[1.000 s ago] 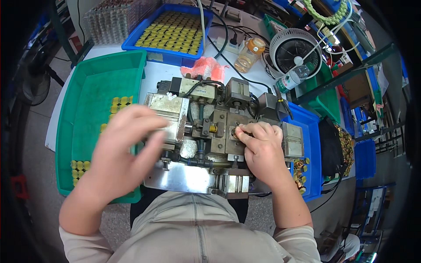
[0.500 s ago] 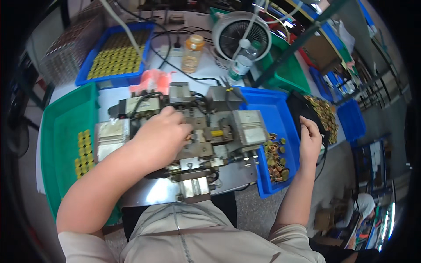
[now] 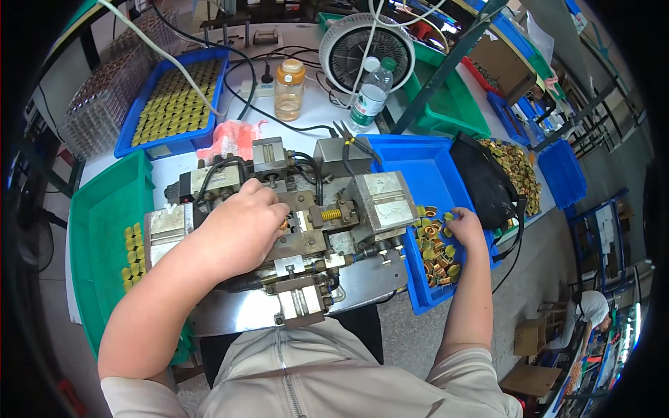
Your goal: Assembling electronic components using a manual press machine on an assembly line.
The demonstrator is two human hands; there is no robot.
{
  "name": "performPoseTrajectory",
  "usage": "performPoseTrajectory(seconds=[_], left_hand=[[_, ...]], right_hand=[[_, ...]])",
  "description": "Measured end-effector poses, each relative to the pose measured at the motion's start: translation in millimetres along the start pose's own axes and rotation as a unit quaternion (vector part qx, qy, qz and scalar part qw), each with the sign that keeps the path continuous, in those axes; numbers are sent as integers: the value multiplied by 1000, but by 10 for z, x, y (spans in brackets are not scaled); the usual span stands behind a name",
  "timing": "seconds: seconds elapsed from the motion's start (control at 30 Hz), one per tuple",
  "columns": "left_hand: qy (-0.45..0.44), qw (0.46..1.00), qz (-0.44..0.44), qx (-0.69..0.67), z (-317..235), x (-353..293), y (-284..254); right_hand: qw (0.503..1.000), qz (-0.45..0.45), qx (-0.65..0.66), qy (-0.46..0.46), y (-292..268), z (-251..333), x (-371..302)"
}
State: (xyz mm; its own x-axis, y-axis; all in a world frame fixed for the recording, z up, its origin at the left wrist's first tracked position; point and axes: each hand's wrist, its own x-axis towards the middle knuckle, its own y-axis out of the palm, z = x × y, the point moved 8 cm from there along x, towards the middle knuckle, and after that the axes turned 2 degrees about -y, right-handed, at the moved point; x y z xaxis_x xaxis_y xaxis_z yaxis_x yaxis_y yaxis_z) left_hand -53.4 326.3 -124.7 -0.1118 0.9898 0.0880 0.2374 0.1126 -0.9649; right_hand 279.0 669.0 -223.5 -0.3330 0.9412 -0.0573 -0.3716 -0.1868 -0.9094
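My left hand is over the middle of a metal fixture machine, its fingers bent and closed together. At its fingertips a small copper-coloured part shows; most of it is hidden by the hand. My right hand reaches into the blue bin on the right, fingers pinched at a small round yellow-topped part. Below it lies a heap of loose copper-and-yellow round parts. A yellow spring sits on the machine, to the right of my left hand.
On the left, a green tray holds rows of yellow-topped parts. Behind stand a filled blue tray, an orange-lidded jar, a water bottle and a fan. Pliers and a black bag are near the bin.
My right hand has moved left and down, from beside the black bag into the blue bin at the loose parts. My left hand stays at the machine. The view has shifted slightly.
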Motion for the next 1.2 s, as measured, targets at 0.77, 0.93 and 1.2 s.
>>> performPoseTrajectory(seconds=[0.77, 0.93, 1.2], left_hand=[[-90, 963, -157, -197, 163, -312, -967], [-278, 846, -246, -383, 1160, -1464, -1045], [-531, 799, -142, -243, 2394, -3107, -198]], right_hand=[[979, -155, 123, -44, -130, -134, 4], [950, -128, 286, -8, -298, -220, -1], [846, -1, 524, -94, -591, 617, -433]])
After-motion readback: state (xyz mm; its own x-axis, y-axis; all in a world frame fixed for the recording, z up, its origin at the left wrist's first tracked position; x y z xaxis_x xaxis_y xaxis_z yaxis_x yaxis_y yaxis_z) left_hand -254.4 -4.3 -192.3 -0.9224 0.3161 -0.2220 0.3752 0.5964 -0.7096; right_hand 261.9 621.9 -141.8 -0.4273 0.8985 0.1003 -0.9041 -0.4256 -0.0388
